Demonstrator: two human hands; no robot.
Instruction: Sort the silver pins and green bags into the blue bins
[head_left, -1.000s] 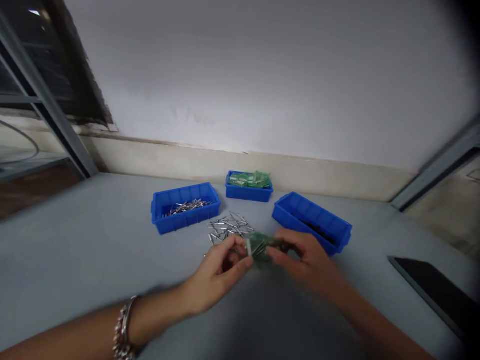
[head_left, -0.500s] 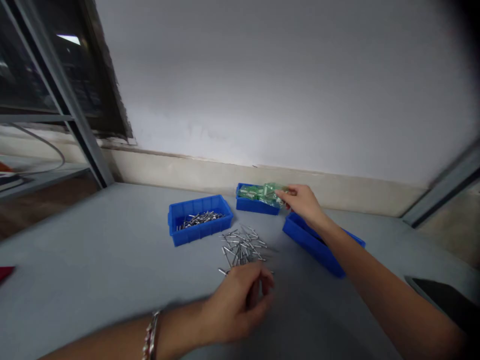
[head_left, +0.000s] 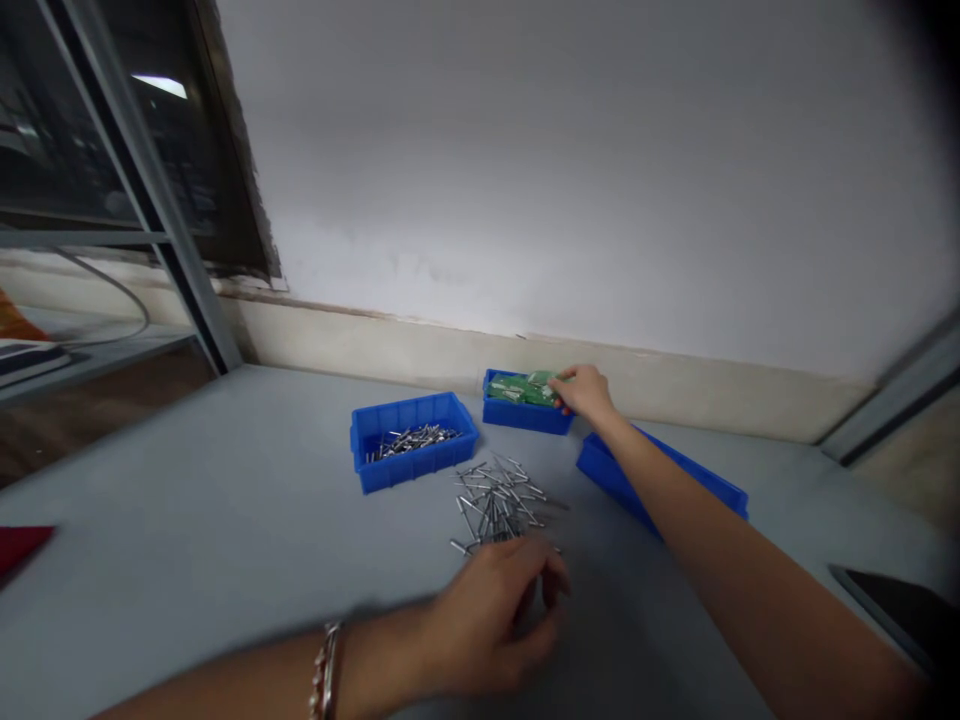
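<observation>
My right hand [head_left: 584, 392] pinches a green plastic packet [head_left: 541, 384] at the right end of the small blue bin [head_left: 525, 415] by the wall. More green packets lie inside that bin. My left hand [head_left: 499, 615], with a bracelet at its wrist, is curled just in front of a loose pile of metal rivets [head_left: 499, 500] on the grey table; whether its fingers hold anything is hidden. Left of the pile, a blue bin [head_left: 416, 465] holds many similar rivets. Another blue bin [head_left: 615, 475] stands to the right, partly covered by my right forearm.
The grey table [head_left: 225, 540] meets a white wall [head_left: 562, 200] at the back. A red object [head_left: 22, 545] lies at the left edge, a dark flat object [head_left: 892, 610] at the right. Metal frame posts [head_left: 180, 270] rise at the left.
The green packet in my right hand has come down lower onto the small bin. My left hand stays by the pile. The whole view has shifted slightly.
</observation>
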